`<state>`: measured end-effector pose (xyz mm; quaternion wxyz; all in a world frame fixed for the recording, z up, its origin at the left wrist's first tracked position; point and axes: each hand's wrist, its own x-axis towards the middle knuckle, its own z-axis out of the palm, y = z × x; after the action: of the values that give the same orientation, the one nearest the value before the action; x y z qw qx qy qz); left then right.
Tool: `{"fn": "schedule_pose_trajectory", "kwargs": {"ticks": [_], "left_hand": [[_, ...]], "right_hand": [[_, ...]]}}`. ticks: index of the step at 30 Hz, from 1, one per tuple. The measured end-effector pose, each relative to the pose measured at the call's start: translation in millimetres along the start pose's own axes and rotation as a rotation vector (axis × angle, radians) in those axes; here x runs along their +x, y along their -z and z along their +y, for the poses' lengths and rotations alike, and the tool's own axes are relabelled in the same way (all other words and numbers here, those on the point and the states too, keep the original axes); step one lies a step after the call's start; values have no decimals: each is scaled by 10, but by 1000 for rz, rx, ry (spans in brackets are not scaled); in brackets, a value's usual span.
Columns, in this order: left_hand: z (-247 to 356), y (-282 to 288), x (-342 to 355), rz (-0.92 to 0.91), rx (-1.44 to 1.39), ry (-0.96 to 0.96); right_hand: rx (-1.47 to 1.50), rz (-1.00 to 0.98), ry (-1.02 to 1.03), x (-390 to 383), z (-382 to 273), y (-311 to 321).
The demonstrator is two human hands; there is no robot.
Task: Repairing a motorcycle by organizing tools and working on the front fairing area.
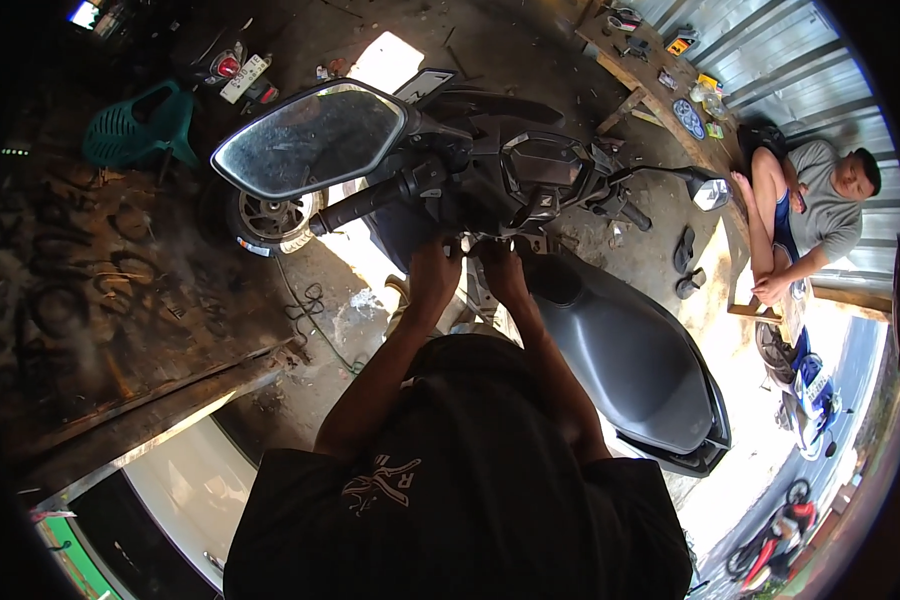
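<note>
Below the handlebar of the black plastic-bodied scooter (570, 300), the left hand (433, 268) and right hand (503, 270) press side by side against its front panel; whether they grip anything I cannot tell. Unsteadied, the scooter could tip, its oval left mirror (310, 140) swinging toward the head. Far left lies a white rectangular plate (244, 78); small yellow packets (708, 82) sit on the wooden bench (650, 75).

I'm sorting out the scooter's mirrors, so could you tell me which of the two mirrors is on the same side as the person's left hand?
The large mirror above the left handlebar grip, nearest the left hand. The other mirror looks small and sits far right, beyond the right hand.
</note>
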<state>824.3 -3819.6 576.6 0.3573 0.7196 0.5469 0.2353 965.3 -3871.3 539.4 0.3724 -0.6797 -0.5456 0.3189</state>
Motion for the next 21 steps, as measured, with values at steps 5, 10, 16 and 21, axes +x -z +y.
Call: {"fn": "schedule_pose_trajectory", "kwargs": {"ticks": [5,10,16,21], "left_hand": [[243,120,266,8,349,-82],[210,42,390,-83,528,-201],[192,-57,434,-62,611,-297],[71,-104,478,-68,655,-413]], "right_hand": [[-71,77,-147,-41,-223,31],[-99,139,-43,-26,-138,-54],[-5,152,-35,-39,-9,-43],[103,82,-89,-217,101,114]]}}
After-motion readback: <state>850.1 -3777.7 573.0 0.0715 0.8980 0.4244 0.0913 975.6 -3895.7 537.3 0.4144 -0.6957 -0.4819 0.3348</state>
